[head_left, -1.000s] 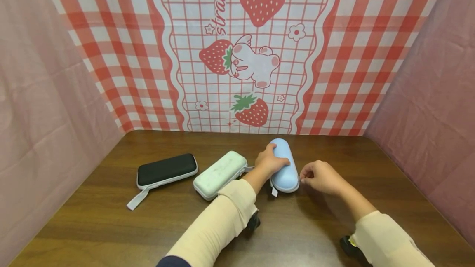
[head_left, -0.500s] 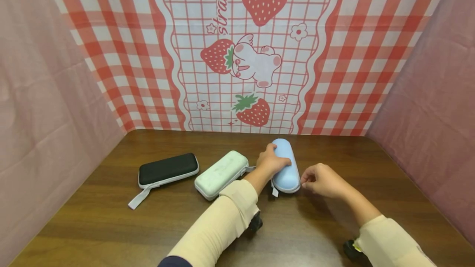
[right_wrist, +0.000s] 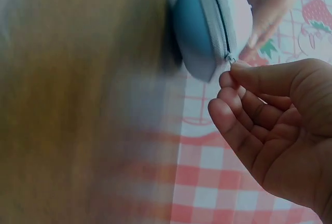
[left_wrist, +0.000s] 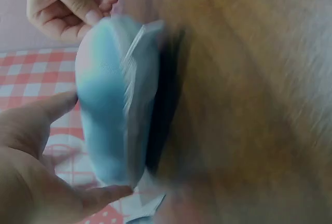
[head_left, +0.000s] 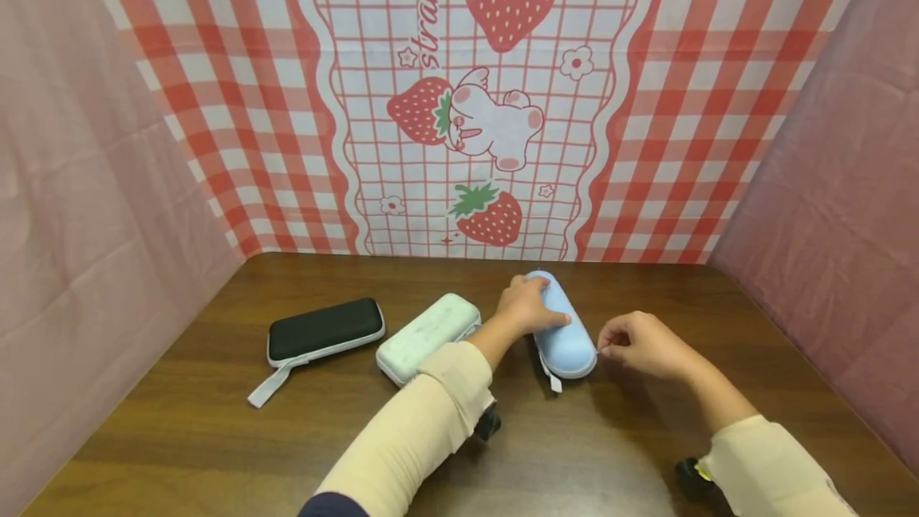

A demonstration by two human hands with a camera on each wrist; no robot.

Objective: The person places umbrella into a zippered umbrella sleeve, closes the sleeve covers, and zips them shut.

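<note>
A light blue zippered case [head_left: 565, 345] with a grey zipper edge lies on the table, its near end pointing slightly right. My left hand [head_left: 526, 305] grips its far part from the left, thumb and fingers spread across the top. In the right wrist view my right hand [right_wrist: 280, 115] pinches the small zipper pull [right_wrist: 231, 59] at the case's near end between thumb and index finger. Along that end the zipper [right_wrist: 222, 19] shows as a dark line between grey tapes. A grey strap [head_left: 554, 380] hangs from the case's left side.
Left of the blue case lies a pale green case [head_left: 429, 333], partly behind my left sleeve. Farther left is a black case [head_left: 326, 331] with a grey wrist strap [head_left: 270, 386]. A strawberry-print cloth [head_left: 481, 102] stands behind the wooden table [head_left: 215, 437].
The near end of the blue case has swung to the right, and its strap with it. My right hand has shifted right too, and my left hand still grips the case.
</note>
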